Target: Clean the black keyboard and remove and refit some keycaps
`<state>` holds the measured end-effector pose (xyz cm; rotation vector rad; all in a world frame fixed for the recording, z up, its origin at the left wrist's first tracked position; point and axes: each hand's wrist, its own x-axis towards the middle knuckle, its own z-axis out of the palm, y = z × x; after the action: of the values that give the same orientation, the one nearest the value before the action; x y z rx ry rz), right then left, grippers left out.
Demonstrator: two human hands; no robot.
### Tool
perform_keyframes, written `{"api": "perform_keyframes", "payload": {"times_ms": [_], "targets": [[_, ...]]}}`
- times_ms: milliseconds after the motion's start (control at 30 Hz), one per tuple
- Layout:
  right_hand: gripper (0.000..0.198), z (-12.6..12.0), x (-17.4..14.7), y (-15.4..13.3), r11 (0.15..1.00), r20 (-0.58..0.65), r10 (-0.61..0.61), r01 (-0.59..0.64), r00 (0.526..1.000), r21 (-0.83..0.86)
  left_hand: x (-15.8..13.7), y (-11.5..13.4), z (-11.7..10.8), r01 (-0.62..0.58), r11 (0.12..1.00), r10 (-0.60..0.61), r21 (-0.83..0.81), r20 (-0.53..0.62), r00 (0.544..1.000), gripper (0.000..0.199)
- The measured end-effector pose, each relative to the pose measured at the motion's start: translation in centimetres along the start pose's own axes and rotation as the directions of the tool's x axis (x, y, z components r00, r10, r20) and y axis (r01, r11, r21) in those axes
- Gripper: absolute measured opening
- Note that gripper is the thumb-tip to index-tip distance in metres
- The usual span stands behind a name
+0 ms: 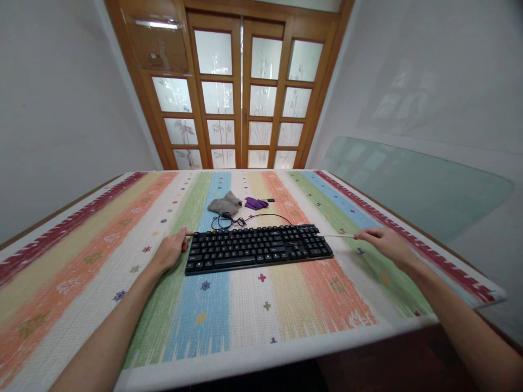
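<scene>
A black computer keyboard lies on the striped tablecloth, slightly skewed, its cable running behind it. At its left end, my left hand grips the upper corner, with one finger reaching onto the edge and the others curled. My right hand is off to the right of the keyboard, fingertips pinched on a thin pale stick. The stick points left, and its far end meets the number pad area. What that end looks like is too small to tell.
Behind the keyboard are a coiled black cable, a crumpled grey cloth, a folded purple cloth and a small black object. The tablecloth drops over the table's near edge. A glass panel leans at the right wall.
</scene>
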<state>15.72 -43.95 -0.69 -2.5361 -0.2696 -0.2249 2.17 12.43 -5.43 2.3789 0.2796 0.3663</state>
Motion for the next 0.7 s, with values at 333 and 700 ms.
{"api": "perform_keyframes", "payload": {"times_ms": [333, 700], "targets": [[0.044, 3.2, 0.2, -2.8, 0.986, 0.208, -0.063, 0.03, 0.976, 0.161, 0.0, -0.1, 0.0, -0.004, 1.0, 0.004, 0.007, -0.006, 1.0, 0.073], [0.05, 2.0, 0.7, 1.4, 0.995, 0.203, -0.007, -0.014, 0.979, 0.1, -0.1, 0.1, 0.1, 0.016, 1.0, -0.016, 0.006, 0.002, 1.0, 0.075]]}}
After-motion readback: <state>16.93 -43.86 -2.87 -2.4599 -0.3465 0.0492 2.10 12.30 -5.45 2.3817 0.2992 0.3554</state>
